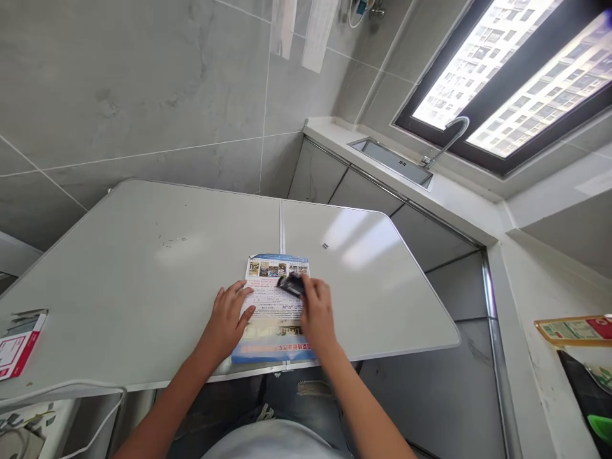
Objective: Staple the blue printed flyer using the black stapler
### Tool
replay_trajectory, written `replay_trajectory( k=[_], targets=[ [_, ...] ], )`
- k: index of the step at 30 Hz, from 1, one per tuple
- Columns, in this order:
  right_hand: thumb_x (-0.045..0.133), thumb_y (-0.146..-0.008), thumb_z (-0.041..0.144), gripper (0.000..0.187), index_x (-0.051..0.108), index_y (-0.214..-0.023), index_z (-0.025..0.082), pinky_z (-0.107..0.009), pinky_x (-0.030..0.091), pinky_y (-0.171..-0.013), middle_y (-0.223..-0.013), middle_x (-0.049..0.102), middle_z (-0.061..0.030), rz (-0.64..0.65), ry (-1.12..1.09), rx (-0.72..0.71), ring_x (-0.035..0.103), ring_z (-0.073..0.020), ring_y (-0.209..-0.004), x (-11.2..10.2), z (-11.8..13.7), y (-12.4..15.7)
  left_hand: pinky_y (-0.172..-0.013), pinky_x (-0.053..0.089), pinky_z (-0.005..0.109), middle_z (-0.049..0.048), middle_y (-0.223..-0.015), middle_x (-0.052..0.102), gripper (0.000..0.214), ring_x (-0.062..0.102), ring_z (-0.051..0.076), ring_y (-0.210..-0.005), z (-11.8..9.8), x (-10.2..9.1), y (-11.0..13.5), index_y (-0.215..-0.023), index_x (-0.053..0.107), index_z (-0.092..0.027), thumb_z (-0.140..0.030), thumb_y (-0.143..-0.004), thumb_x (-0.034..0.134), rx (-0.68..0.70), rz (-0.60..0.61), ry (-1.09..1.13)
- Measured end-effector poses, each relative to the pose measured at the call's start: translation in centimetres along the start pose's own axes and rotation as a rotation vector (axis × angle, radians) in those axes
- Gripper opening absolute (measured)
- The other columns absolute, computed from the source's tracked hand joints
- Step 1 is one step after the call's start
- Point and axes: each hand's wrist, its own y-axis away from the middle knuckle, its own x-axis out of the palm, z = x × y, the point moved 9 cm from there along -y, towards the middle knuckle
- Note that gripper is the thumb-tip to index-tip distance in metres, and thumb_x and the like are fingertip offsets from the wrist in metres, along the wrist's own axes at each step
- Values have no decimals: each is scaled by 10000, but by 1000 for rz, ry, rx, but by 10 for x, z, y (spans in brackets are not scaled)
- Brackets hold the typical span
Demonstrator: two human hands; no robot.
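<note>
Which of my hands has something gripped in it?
Your right hand: it grips a black stapler over the printed flyer. Your left hand grips nothing, resting spread at the flyer's left edge.

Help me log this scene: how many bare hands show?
2: left hand on the colourful printed paper sheet; right hand holding a small black object over it.

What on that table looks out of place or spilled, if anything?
Some tiny dark bits lie scattered on the table left of its seam, with a small dark striped patch to the right. They look stray, apart from the printed leaflet; perhaps loose staples, but too small to tell.
</note>
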Motion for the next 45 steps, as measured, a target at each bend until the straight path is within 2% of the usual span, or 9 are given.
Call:
replay_trajectory(
  k=[3, 7, 20, 24, 27, 30, 34, 38, 45],
  targets=[
    [470, -836, -24, 916, 326, -1672, 321, -508, 521, -976, -1265, 568, -135, 135, -7, -74, 538, -323, -1134, 33, 27, 13, -1213, 430, 522, 147, -1402, 563, 317, 533, 273, -1379, 12, -11, -1, -1290, 563, -211, -387, -1109, 371, -97, -83, 129],
    [471, -816, -41, 905, 367, -1648, 298, -501, 513, -987, -1286, 579, -128, 216, 35, -86, 527, -318, -1163, 43, 17, 25, -1168, 473, 483, 118, -1314, 567, 279, 563, 268, -1320, 14, -14, -2, -1238, 576, -224, -393, -1099, 404, -114, -92, 167],
    [452, -1008, 134, 695, 341, -1651, 372, -526, 555, -986, -1324, 608, -109, 102, 177, -104, 586, -309, -1167, -51, -104, 39, -1097, 511, 494, 118, -1309, 545, 232, 587, 283, -1255, 7, -9, -1, -1102, 643, -226, -380, -1070, 474, -88, -68, 47],
    [489, -1038, 229, 598, 399, -1617, 353, -498, 529, -1024, -1356, 615, -107, 152, 131, -100, 586, -297, -1209, -60, -113, 38, -1085, 511, 529, 120, -1281, 565, 193, 583, 299, -1226, 5, -7, -2, -1098, 649, -233, -350, -1054, 501, -42, -62, -24],
    [537, -1037, 373, 593, 389, -1601, 264, -463, 511, -1032, -1331, 635, -124, 44, 44, 25, 597, -285, -1213, -83, -138, 26, -1090, 508, 543, 119, -1248, 580, 174, 593, 304, -1207, 2, -6, -2, -1103, 643, -231, -322, -1044, 507, -18, -60, -61],
    [457, -1050, 411, 414, 562, -1370, 170, -362, 510, -843, -1057, 701, -111, -120, 153, 328, 647, -243, -945, -112, -198, 14, -1092, 508, 546, 122, -1245, 580, 163, 595, 305, -1204, -1, -7, -2, -1115, 636, -227, -292, -1035, 510, -3, -69, -84],
    [546, -958, 313, 178, 648, -866, 200, -307, 334, -628, -697, 618, -34, -44, 266, 443, 504, -187, -631, -113, -248, -2, -1089, 511, 541, 120, -1248, 580, 159, 596, 308, -1207, -2, -7, -2, -1121, 633, -234, -281, -1030, 513, 11, -80, -97],
    [527, -961, 228, 168, 595, -811, 198, -305, 226, -640, -705, 565, -21, -47, 342, 434, 422, -164, -644, -106, -252, -5, -1082, 516, 535, 123, -1240, 592, 160, 601, 315, -1207, 1, -5, -1, -1118, 642, -235, -278, -1018, 525, 18, -88, -103],
    [550, -944, 188, 183, 558, -761, 198, -300, 213, -658, -725, 546, -15, -76, 309, 404, 408, -157, -665, -105, -243, -4, -1066, 520, 529, 125, -1253, 580, 151, 584, 313, -1207, 3, -2, -1, -1131, 626, -227, -272, -1030, 523, 21, -81, -117]
  ],
)
